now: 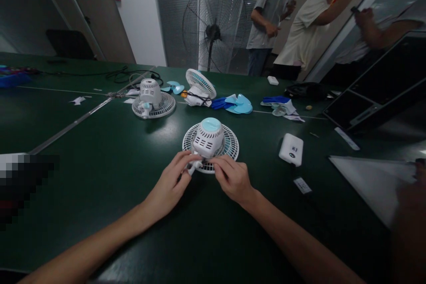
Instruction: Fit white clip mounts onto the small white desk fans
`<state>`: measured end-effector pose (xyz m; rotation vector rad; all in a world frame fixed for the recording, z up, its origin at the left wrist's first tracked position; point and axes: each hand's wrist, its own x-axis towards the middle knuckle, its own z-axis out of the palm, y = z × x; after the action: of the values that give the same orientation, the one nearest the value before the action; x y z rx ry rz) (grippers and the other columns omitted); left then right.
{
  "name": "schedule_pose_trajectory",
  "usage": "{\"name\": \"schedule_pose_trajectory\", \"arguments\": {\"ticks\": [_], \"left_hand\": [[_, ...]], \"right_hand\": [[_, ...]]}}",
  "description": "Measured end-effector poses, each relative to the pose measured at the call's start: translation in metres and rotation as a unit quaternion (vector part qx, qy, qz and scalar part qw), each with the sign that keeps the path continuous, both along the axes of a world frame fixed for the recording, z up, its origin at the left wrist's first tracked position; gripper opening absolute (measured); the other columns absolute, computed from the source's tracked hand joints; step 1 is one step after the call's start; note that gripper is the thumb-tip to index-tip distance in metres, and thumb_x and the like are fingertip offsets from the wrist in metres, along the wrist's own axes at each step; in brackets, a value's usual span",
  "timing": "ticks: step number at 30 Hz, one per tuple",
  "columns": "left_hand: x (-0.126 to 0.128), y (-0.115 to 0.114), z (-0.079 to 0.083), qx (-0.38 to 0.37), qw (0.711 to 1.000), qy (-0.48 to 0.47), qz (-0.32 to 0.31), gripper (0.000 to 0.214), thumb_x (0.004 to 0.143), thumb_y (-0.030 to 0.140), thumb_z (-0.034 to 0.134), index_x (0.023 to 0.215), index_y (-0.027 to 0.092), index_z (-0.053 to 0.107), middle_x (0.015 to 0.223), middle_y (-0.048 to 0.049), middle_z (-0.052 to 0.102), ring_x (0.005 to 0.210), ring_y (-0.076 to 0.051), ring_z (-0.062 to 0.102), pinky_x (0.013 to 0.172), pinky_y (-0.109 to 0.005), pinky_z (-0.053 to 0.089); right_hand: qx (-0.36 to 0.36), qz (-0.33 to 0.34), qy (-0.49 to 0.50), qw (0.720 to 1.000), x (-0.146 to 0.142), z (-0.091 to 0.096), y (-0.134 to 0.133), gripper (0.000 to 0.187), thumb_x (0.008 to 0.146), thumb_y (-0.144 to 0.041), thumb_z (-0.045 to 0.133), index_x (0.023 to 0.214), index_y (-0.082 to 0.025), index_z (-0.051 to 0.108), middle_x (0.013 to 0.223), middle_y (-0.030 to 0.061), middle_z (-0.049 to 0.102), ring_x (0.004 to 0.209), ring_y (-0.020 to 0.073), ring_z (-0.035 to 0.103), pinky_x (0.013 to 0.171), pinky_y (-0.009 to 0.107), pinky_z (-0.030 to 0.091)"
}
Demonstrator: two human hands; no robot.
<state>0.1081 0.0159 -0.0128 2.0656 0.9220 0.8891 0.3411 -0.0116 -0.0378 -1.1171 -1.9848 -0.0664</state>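
Note:
A small white fan [209, 140] with a pale blue cap lies face down on its round grille, in the middle of the green table [146, 213]. My left hand [175, 177] is closed on a white bracket [195, 165] at the near side of the motor housing. From the other side my right hand [233, 177] reaches in, its thumb and fingers pinched together close to the bracket. Whatever lies between those fingertips is too small to make out. Both hands partly cover the grille's near rim.
Behind are a second face-down fan [151, 93], a tilted fan [199, 88], loose blue blades [239, 104] and gloves [281, 105]. A white power bank [291, 148] lies right, near a dark case [379, 84]. People stand beyond the table beside a large floor fan [213, 31].

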Motion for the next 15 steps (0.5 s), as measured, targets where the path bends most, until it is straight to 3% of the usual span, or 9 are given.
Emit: {"name": "schedule_pose_trajectory", "arguments": {"ticks": [4,7,11,13,15], "left_hand": [[-0.022,0.012,0.018,0.027,0.997,0.07,0.025,0.021,0.099,0.036,0.059,0.116,0.025,0.065,0.121,-0.0074,0.066,0.104,-0.024,0.066,0.091,-0.04,0.057],[-0.056,0.021,0.029,0.002,0.991,0.12,0.054,0.027,0.095,0.047,0.065,0.112,0.025,0.065,0.109,-0.0056,0.07,0.091,-0.024,0.068,0.079,-0.037,0.058],[-0.124,0.032,0.032,-0.043,0.98,0.155,0.121,0.039,0.09,0.057,0.066,0.115,0.027,0.066,0.105,-0.0052,0.074,0.081,-0.025,0.07,0.067,-0.036,0.056],[-0.164,0.04,0.028,-0.019,0.972,0.16,0.17,0.043,0.086,0.058,0.069,0.116,0.027,0.068,0.108,-0.0042,0.075,0.085,-0.026,0.071,0.066,-0.035,0.054],[-0.204,0.05,0.023,0.036,0.962,0.152,0.224,0.043,0.084,0.058,0.067,0.115,0.028,0.07,0.099,-0.0003,0.076,0.082,-0.025,0.072,0.058,-0.031,0.045]], "right_hand": [[0.043,0.006,0.037,0.998,0.005,0.0,-0.001,0.022,0.103,-0.015,0.05,0.114,-0.018,0.069,0.099,0.0067,0.076,0.085,0.0165,0.073,0.069,0.028,0.055],[0.059,0.009,0.053,0.997,0.008,-0.002,-0.001,0.022,0.101,-0.013,0.051,0.112,-0.019,0.069,0.096,0.0062,0.076,0.081,0.0162,0.073,0.066,0.028,0.054],[0.04,0.002,0.062,0.997,0.008,-0.003,0.0,0.021,0.101,-0.012,0.051,0.108,-0.018,0.07,0.092,0.0053,0.075,0.076,0.0155,0.071,0.06,0.028,0.051],[0.032,0.001,0.065,0.997,0.008,-0.003,0.001,0.021,0.102,-0.013,0.05,0.106,-0.018,0.07,0.09,0.0048,0.074,0.073,0.0147,0.069,0.058,0.027,0.05],[0.025,0.001,0.067,0.997,0.007,-0.003,0.001,0.021,0.102,-0.014,0.05,0.104,-0.018,0.07,0.089,0.0044,0.073,0.071,0.0141,0.068,0.058,0.027,0.049]]}}
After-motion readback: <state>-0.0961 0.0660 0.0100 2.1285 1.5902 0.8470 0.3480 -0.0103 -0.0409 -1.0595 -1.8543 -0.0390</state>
